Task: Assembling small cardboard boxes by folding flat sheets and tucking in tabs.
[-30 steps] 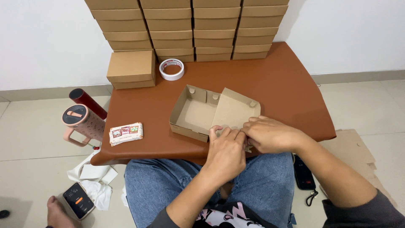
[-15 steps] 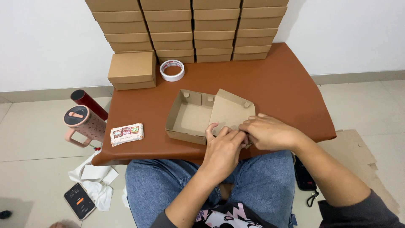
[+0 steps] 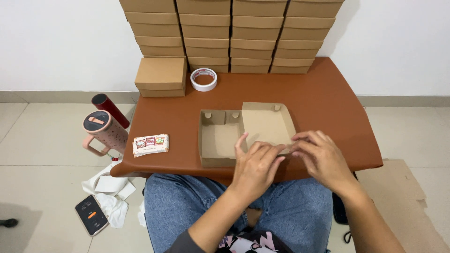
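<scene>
Clearly, both hands, left hand point(image 3: 255, 164) and right hand point(image 3: 321, 157), press loosely spread fingers on the cardboard box point(image 3: 246, 131) lid at frame centre, gripping nothing firmly; uneven pressure could crease it.

The open cardboard box point(image 3: 220, 138) is plain kraft brown, inside and out, as is its raised lid flap point(image 3: 268, 122). The closed box point(image 3: 161, 76) and the stacked boxes point(image 3: 229, 35) behind share that same tan. The table point(image 3: 323, 93) is reddish brown — a smooth leather-like tone. The tape roll point(image 3: 204, 79) is white with a red-marked inner ring. The small packet point(image 3: 150, 145) is white with red and green pictures. The tumbler point(image 3: 104, 132) is dusty pink with fine dots and a dark lid; the cylinder point(image 3: 109, 109) is deep red. The phone point(image 3: 91, 215) is black with an orange spot, the cloth point(image 3: 112, 194) white, the jeans point(image 3: 187, 206) faded blue — the floor tiles point(image 3: 42, 140) pale beige.
</scene>
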